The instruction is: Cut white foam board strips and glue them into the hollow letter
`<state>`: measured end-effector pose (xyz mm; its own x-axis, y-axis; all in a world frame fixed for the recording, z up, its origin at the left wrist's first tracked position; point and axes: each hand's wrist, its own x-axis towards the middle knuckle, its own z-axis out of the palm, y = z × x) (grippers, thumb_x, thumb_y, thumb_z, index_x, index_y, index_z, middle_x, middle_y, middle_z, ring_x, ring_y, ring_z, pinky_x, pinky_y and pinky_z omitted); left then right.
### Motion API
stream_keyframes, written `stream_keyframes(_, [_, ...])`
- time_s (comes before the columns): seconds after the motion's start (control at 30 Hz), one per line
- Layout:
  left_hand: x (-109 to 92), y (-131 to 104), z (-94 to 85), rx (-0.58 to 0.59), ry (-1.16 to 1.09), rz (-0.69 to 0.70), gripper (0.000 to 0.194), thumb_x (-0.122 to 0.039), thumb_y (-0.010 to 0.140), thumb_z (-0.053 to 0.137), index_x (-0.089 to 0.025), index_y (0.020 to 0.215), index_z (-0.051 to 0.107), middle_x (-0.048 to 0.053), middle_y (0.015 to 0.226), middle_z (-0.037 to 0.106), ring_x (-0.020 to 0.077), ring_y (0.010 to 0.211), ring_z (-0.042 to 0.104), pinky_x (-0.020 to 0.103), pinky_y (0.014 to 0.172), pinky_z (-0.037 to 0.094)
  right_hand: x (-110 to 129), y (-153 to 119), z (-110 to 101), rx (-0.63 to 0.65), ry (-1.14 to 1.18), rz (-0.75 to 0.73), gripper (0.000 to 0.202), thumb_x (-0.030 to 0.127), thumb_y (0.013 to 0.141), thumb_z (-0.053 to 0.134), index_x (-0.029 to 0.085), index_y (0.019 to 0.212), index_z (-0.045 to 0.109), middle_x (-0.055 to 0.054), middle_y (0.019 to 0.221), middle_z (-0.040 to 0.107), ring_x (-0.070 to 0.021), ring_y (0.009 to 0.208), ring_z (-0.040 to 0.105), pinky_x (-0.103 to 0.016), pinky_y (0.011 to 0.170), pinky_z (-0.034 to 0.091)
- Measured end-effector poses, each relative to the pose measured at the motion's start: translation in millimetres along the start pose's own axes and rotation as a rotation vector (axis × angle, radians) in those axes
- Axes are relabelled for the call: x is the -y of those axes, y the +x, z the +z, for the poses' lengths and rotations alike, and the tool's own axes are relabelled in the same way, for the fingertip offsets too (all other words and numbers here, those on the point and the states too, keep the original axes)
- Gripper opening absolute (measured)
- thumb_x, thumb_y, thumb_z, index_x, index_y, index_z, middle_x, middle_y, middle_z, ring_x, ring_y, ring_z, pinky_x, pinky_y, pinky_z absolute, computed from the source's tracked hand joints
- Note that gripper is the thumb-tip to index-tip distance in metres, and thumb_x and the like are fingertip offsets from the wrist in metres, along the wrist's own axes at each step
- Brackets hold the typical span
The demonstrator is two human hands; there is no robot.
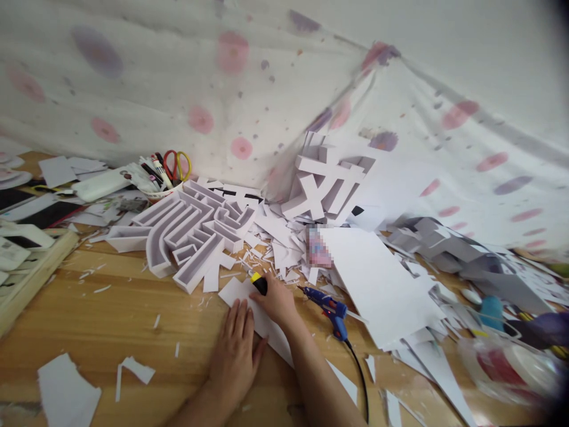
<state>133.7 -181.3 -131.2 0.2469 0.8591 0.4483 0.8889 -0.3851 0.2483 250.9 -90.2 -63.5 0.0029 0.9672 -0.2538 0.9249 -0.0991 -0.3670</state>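
Observation:
My left hand lies on the table with its fingers spread, the fingertips resting on the edge of a long white strip. Just to the right, my right hand is closed around a yellow and black tool, held above the strip's upper end. The tool's tip is too small to make out. A hollow white raised character stands beyond my hands to the left. Close to my right forearm lies a blue glue gun with a black cord.
A second white character leans against the curtain. White sheets and scraps cover the right side. Scissors stand in a pen holder at the back left. A wooden-edged tray sits at far left.

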Motion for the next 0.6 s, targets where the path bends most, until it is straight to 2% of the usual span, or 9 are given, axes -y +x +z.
stream_keyframes(0.2, [-3.5, 1.0, 0.2, -0.018, 0.031, 0.005, 0.048, -0.038, 0.084, 0.048, -0.005, 0.119, 0.052, 0.024, 0.131, 0.05, 0.0348, 0.127, 0.04, 0.048, 0.096, 0.044, 1.2, -0.3, -1.1, 0.005, 0.008, 0.008, 0.043, 0.043, 0.073, 0.063, 0.022, 0.108, 0.053, -0.008, 0.097, 0.068, -0.0256, 0.092, 0.063, -0.031, 0.071, 0.041])
stream_keyframes(0.6, [-5.5, -2.0, 5.3, -0.037, 0.017, -0.019, 0.049, -0.038, 0.086, 0.043, -0.007, 0.124, 0.05, 0.022, 0.134, 0.047, 0.0352, 0.129, 0.037, 0.051, 0.098, 0.041, 2.1, 0.3, -2.5, 0.012, -0.005, 0.004, 0.04, 0.042, 0.073, 0.063, 0.021, 0.105, 0.052, -0.008, 0.098, 0.068, -0.0251, 0.092, 0.063, -0.03, 0.071, 0.041])
